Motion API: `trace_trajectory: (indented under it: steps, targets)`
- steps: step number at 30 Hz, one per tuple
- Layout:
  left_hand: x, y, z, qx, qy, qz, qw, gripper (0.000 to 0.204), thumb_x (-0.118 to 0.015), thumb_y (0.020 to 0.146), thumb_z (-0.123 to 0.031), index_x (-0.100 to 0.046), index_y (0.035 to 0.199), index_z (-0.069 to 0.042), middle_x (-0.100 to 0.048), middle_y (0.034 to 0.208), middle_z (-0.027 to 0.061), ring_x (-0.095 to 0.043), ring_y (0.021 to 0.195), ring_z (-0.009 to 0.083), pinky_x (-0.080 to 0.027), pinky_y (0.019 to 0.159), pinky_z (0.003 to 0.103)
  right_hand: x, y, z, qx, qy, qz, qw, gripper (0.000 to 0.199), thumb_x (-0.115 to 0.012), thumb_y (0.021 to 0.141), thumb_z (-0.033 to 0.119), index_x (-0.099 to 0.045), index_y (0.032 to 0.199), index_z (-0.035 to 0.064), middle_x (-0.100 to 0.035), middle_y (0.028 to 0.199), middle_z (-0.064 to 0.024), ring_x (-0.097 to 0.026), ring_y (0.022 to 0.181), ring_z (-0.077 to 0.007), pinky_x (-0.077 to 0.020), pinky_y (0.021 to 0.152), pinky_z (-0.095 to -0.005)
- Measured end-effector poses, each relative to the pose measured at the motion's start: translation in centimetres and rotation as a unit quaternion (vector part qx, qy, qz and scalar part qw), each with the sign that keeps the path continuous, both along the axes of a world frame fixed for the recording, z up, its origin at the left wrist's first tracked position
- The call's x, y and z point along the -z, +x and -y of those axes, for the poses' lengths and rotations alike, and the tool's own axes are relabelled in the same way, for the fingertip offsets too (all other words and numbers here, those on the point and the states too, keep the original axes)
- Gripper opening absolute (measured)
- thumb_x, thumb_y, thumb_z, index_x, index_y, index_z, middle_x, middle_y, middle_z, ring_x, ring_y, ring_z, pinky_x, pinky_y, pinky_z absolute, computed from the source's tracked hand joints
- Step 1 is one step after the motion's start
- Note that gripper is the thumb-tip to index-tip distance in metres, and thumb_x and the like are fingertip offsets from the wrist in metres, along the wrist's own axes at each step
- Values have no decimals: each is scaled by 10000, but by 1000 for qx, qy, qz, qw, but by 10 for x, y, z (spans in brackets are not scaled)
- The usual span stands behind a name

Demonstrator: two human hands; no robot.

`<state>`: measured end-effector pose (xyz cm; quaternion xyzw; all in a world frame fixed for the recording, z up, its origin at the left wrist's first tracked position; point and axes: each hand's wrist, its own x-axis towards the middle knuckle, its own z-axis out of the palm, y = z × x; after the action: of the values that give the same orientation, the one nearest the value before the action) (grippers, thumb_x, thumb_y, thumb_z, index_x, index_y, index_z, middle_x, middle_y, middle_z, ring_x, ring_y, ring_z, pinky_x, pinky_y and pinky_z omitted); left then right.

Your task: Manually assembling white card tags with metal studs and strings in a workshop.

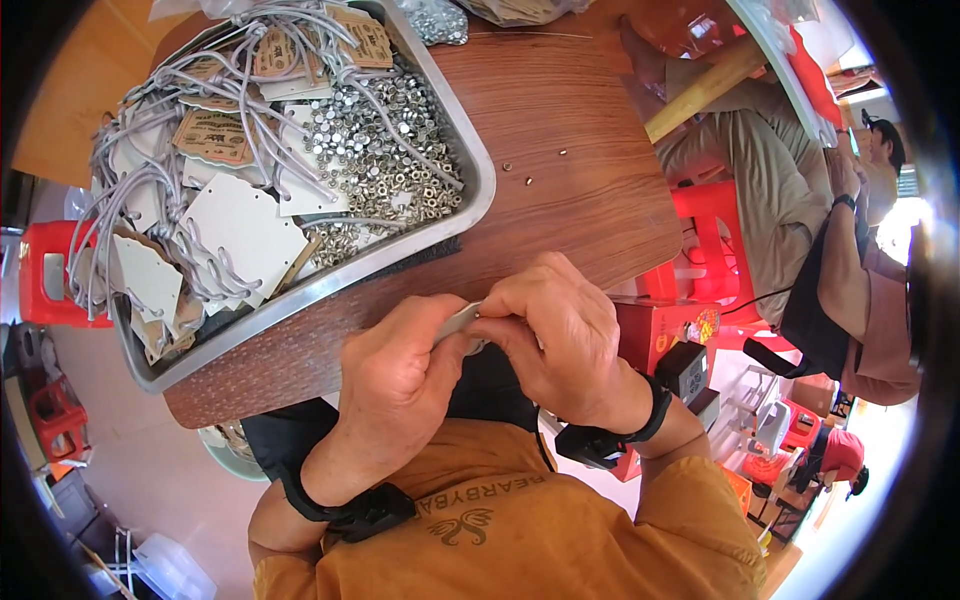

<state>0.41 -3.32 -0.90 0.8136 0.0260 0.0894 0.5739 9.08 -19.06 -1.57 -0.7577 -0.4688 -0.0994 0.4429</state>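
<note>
Close in front of my chest, at the table's near edge, both hands meet. My left hand [400,365] is closed, pinching a thin pale piece like a card tag [457,322] between thumb and fingers. The fingertips of my right hand [560,340] are pressed together at that piece's edge; whatever tiny thing they grip is mostly hidden. Ahead and to the left, a metal tray [484,180] holds a heap of small metal eyelets or rivet caps [365,130]. Beside the heap lie white and brown card tags [245,235] strung with grey cords [135,185].
The tray covers the left part of the brown wooden table [560,90]. A few loose metal bits [529,181] lie right of it. A clear bag of metal parts [433,20] sits at the far edge. At right are a red stool [715,240] and another seated person [750,160].
</note>
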Motion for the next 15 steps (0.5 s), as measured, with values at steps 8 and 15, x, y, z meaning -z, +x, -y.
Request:
trace_trajectory:
  steps: [8,15]
  targets:
    - [3,-1,1,-1,35,42,999,194,-666,853,68,-653,1031,-8,-655,813,145,-674,690,331,-515,577,378,-4,-4,2,22,-17,-8,1000,263,-745,713,-54,-566,894,12,-575,768,-115,-531,658,-317,-424,591,-402]
    - [7,-1,1,6,101,103,989,266,-688,788,98,-648,1034,5,-612,766,143,-633,648,329,-486,538,393,-5,-7,2,36,-16,-36,999,272,-756,703,-50,-575,895,14,-579,775,-114,-529,661,-321,-424,597,-404]
